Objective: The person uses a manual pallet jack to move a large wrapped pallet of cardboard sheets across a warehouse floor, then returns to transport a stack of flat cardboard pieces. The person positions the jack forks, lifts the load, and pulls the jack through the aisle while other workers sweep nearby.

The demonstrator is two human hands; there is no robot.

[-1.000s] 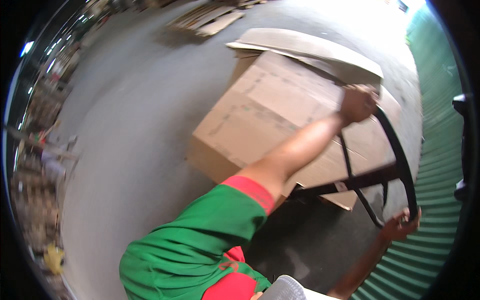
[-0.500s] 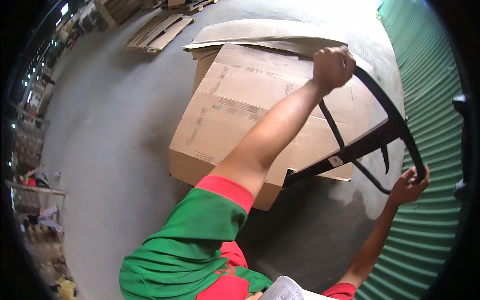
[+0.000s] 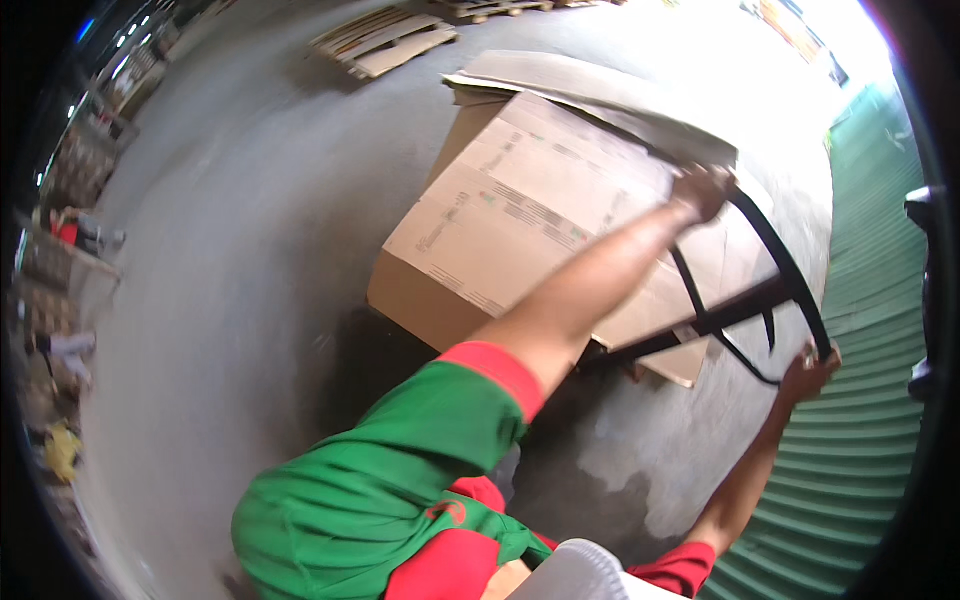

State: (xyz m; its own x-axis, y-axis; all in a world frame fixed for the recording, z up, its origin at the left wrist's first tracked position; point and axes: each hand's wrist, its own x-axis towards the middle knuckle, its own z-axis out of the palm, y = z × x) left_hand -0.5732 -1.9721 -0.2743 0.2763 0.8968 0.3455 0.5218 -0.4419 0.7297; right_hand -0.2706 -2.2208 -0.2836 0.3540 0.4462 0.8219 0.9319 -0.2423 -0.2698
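Note:
My left hand (image 3: pixel 704 192) is closed round the far end of the black looped handle of a pallet jack (image 3: pixel 777 245). Round the near end of the same loop, beside the green wall, my right hand (image 3: pixel 808 375) is curled. A lever hangs inside the loop, and the shaft slants down left toward the load. That load is a large stack of flat brown cardboard (image 3: pixel 530 210) with printed marks, topped along its far side by a bent cardboard sheet (image 3: pixel 590 85). My left forearm crosses in front of the stack and covers part of it. The jack's forks are hidden.
A green corrugated wall (image 3: pixel 850 450) runs close along my right. Wooden pallets (image 3: pixel 385 40) lie on the concrete floor (image 3: pixel 230 250) beyond the load. Stacked goods and people appear along the far left. A wet-looking dark patch (image 3: pixel 580 500) marks the floor near me.
The view has turned, so the cardboard stack and pallets appear farther right. The handle's far end and my left hand sit lower in the picture. Both hands keep hold of the handle.

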